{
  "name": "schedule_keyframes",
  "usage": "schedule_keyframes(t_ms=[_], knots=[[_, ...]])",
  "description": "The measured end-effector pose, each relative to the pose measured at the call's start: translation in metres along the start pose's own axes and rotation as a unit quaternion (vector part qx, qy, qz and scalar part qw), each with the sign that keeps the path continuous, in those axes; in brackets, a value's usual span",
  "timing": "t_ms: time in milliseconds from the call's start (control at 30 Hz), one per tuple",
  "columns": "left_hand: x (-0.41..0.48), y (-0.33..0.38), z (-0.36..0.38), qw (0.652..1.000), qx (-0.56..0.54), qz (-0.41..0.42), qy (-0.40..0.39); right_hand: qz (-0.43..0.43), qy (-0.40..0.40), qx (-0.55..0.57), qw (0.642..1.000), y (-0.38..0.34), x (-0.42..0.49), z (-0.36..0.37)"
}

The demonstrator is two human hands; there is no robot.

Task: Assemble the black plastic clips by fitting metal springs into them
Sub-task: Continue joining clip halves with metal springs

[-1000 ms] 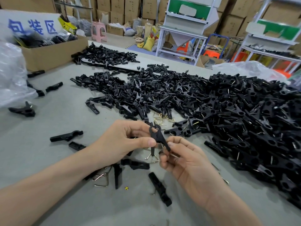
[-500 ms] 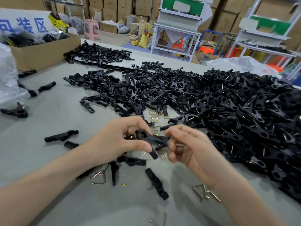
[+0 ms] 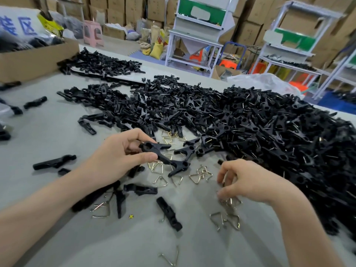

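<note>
A grey table (image 3: 38, 132) fills the frame, with stacked cartons (image 3: 115, 8) and white racks (image 3: 194, 35) behind. The cardboard box (image 3: 34, 58) at upper left holds black parts. At centre the left hand (image 3: 119, 157) pinches a black clip (image 3: 163, 157) above the table; its long axis runs upper left to lower right, forked end lower right. The right hand (image 3: 248, 182) curls over loose springs (image 3: 229, 202); I cannot tell whether it grips one.
</note>
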State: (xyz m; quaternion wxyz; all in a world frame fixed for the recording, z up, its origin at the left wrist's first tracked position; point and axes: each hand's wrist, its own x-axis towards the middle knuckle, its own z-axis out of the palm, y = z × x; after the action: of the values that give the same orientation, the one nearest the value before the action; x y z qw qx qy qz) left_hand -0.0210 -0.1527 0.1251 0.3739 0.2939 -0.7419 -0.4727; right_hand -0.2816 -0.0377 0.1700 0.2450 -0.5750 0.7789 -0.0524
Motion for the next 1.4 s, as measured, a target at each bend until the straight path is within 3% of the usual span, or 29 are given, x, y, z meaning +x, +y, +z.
schedule_keyframes(t_ms=[200,333,400,500,633,700,867,1400], knots=[[-0.004,0.008,0.005,1.0,0.012,0.004,0.017,-0.038,0.025,-0.01,0.999,-0.007,0.006,0.01],[-0.005,0.012,0.006,1.0,0.002,0.004,0.015,-0.079,0.096,0.128,0.984,-0.019,0.013,0.02],[-0.005,0.013,0.006,1.0,-0.012,-0.002,0.011,-0.094,0.124,0.274,0.949,-0.026,0.015,0.025],[-0.007,0.014,0.008,0.999,-0.034,0.001,0.003,-0.097,0.107,0.446,0.883,-0.035,0.014,0.033],[-0.007,0.013,0.011,1.0,-0.027,0.001,0.004,-0.104,0.068,0.55,0.826,-0.047,0.01,0.042],[-0.007,0.012,0.011,0.999,-0.033,-0.001,-0.003,-0.117,0.062,0.565,0.814,-0.05,0.009,0.044],[-0.007,0.013,0.009,0.999,-0.035,0.0,-0.015,-0.17,0.06,0.515,0.838,-0.055,0.006,0.049],[-0.008,0.019,0.01,0.998,-0.026,0.026,-0.051,-0.146,0.078,0.59,0.79,-0.061,0.002,0.05]])
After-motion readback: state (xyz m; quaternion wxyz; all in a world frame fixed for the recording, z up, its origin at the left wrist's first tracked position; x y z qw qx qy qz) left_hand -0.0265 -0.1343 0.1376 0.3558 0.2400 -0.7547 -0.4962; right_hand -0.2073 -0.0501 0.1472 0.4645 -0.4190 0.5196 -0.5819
